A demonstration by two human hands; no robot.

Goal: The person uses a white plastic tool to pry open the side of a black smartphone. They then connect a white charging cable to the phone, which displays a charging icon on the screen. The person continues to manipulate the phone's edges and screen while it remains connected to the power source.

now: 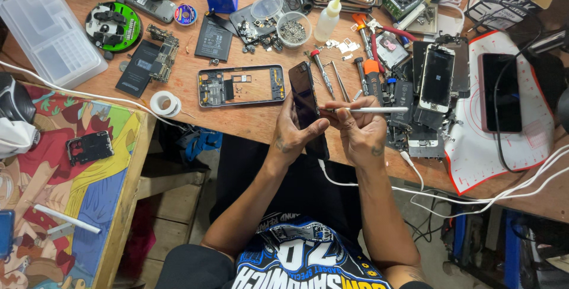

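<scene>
Left hand (293,132) grips a dark phone (307,102) on edge; right hand (361,129) pinches a white tool (367,110) against it, phone apparently unopened; open frame (241,85) on the counter (249,120)

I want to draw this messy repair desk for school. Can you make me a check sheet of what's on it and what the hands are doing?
Surface: wooden bench, crowded; a cartoon-print mat covers the side table.
Job's things: dark phone held on edge; thin silver tool pointed at its side.
Clutter: open phone frame, screwdrivers, small bowl of screws, squeeze bottle, tape roll, clear plastic box, spare phones and screens.
Grippers: left hand grips the phone; right hand pinches the tool.
Cables: white cable trails off the bench edge.
Surroundings: white silicone mat at the bench's end.
</scene>
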